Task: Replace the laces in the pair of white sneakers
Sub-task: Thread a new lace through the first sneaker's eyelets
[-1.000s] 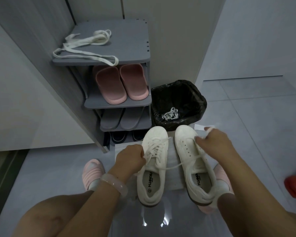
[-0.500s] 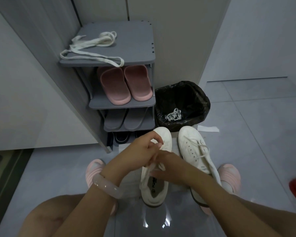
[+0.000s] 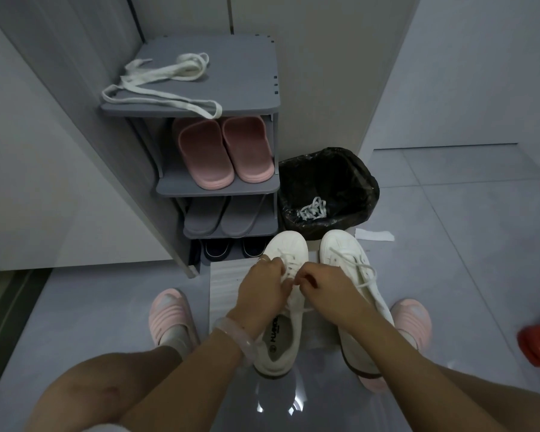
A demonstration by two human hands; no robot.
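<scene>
Two white sneakers stand side by side on the floor, toes toward the shoe rack (image 3: 200, 98), so both lace rows face the person crouched over them. Both hands meet over the left sneaker (image 3: 282, 307): the left hand (image 3: 264, 291) curls its fingers around the lace (image 3: 289, 263) near the upper eyelets, and the right hand (image 3: 321, 283) pinches the same lace from the other side, probably to draw it tight or tie it. The right sneaker (image 3: 353, 275) sits just beside, already laced, its ends lying loose. A bunched lace lies in the black bin (image 3: 328, 188), likely a discard, while a long white lace (image 3: 159, 85) waits on the rack's top shelf within reach.
</scene>
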